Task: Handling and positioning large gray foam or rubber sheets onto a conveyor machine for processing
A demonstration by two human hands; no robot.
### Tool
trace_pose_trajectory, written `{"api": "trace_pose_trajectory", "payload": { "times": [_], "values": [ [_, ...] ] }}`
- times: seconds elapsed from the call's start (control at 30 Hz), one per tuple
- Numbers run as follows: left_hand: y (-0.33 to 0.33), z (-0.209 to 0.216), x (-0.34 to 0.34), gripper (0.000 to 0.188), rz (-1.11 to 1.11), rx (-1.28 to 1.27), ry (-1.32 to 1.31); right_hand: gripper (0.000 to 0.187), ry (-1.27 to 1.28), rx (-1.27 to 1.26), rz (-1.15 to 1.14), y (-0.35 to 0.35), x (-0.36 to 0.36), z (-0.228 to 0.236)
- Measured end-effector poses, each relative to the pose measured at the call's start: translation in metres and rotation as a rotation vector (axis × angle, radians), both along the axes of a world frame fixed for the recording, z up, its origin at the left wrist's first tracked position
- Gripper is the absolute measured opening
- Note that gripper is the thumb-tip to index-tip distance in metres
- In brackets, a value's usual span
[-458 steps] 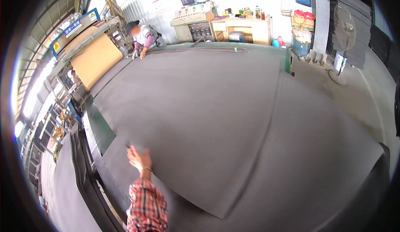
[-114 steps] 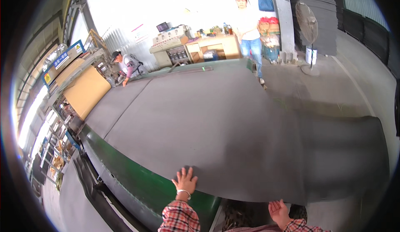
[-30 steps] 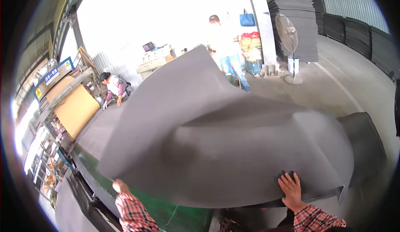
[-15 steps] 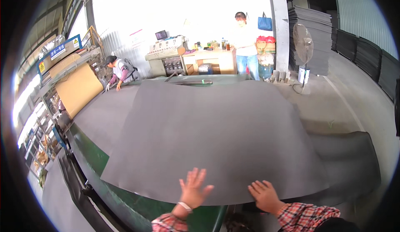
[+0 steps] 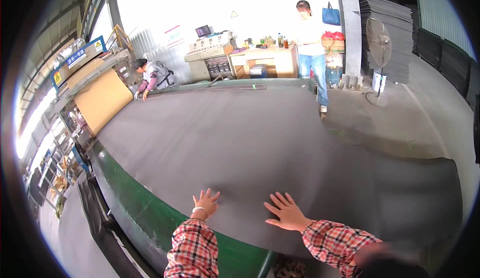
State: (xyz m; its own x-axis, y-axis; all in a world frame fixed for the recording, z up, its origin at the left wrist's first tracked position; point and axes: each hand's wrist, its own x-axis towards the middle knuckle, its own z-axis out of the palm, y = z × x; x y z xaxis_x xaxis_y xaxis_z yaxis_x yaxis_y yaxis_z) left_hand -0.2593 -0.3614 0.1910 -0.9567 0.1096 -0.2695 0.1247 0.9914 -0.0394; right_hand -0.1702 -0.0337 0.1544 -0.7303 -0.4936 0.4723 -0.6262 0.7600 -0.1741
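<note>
A wide dark grey sheet (image 5: 215, 138) lies over a green table-like bed (image 5: 145, 205) that slants away in front of me. My left hand (image 5: 206, 202) rests near the sheet's close edge with its fingers spread. To its right, my right hand (image 5: 287, 212) is also flat on the sheet, fingers stretched out. Neither hand grips anything. On the right, the sheet material sags beyond the bed as a drooping end (image 5: 417, 193). Both my sleeves are red checked cloth, and a pale band circles my left wrist.
A co-worker (image 5: 152, 75) leans over the sheet at the far left, beside a machine with a tan roll (image 5: 102, 100). Another person (image 5: 311, 53) stands behind the bed near a wooden desk (image 5: 265, 60). Farther right are a standing fan (image 5: 379, 43) and stacked grey sheets (image 5: 390, 20).
The separate upper sheet has shifted left and now lies flush over the material beneath. Both my hands have moved left and slightly away from me. The standing person has a leg stepped forward.
</note>
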Motion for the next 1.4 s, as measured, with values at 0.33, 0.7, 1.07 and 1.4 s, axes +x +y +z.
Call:
{"api": "trace_pose_trajectory", "payload": {
  "times": [0.33,0.7,1.07,1.4],
  "values": [
    [0.109,-0.021,0.099,0.074,0.062,0.253,0.291,0.066,-0.08,-0.007,-0.006,-0.065,-0.006,0.004],
    [0.054,-0.014,0.083,0.079,0.064,0.125,0.334,0.061,-0.097,-0.057,0.139,-0.088,-0.005,0.014],
    [-0.094,0.017,0.0,0.062,0.49,-0.584,0.236,0.05,-0.376,-0.299,-0.612,0.205,0.155,-0.132],
    [0.028,-0.005,0.0,0.045,-0.089,0.288,0.308,0.063,-0.894,0.098,-0.708,0.27,0.241,-0.351]
  ]
}}
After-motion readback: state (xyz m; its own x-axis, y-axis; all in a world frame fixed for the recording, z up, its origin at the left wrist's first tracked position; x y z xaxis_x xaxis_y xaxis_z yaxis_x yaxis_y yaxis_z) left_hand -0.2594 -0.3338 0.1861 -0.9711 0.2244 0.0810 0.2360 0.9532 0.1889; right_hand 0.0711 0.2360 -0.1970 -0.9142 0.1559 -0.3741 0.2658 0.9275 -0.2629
